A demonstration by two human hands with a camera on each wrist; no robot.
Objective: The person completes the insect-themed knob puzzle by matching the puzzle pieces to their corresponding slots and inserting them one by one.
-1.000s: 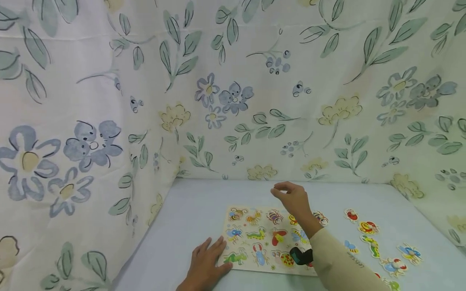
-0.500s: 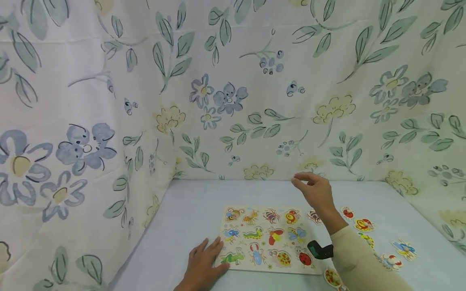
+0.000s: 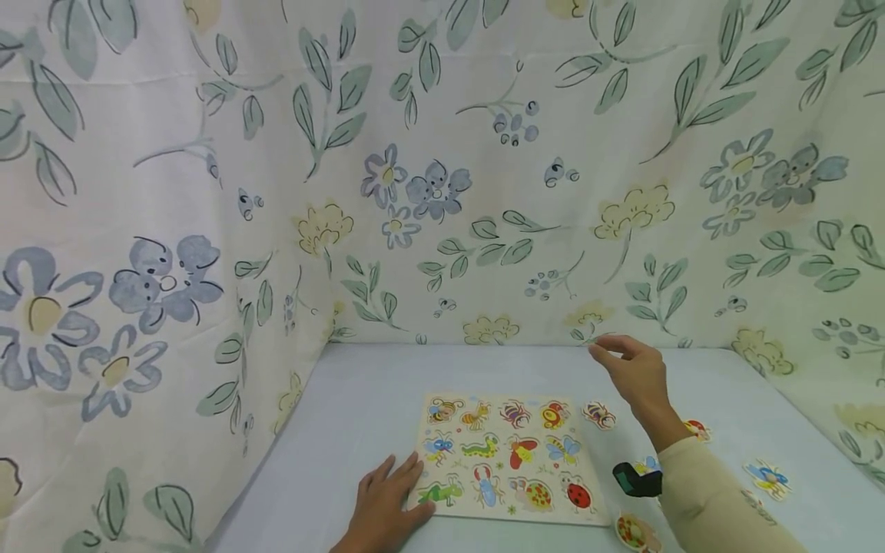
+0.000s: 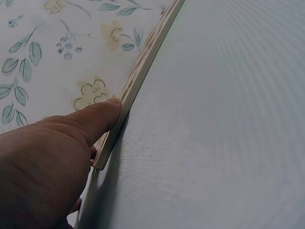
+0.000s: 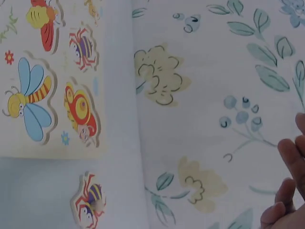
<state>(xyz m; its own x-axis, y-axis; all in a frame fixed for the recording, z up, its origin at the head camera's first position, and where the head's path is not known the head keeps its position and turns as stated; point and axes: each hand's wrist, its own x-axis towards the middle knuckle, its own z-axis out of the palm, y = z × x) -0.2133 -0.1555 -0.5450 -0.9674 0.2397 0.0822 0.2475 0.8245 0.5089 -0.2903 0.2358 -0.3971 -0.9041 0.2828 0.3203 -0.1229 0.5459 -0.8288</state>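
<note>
A wooden insect puzzle board [image 3: 463,476] lies on the table, its colourful bug pictures cut in outline. My left hand [image 3: 390,499] rests at its lower left corner with fingers spread, and in the left wrist view the thumb [image 4: 102,117] touches the board's side edge. Raised above the table to the right of the board is my right hand [image 3: 636,376], thumb and index fingertips close together. Nothing shows in it; the right wrist view has its loosely bent fingers [image 5: 293,162] at the right edge. Nearest below it lies a loose spider piece [image 3: 598,415].
More loose pieces lie right of the board: a snail piece [image 3: 632,531], a blue-winged piece [image 3: 648,465], a red and yellow piece [image 3: 697,430] and a blue insect piece [image 3: 769,478]. My right sleeve [image 3: 719,491] covers others. A floral curtain [image 3: 442,192] surrounds the table.
My right hand has moved right, from over the board's upper right part to beyond the spider piece. The left hand stays on the board's corner. The head view has shifted slightly.
</note>
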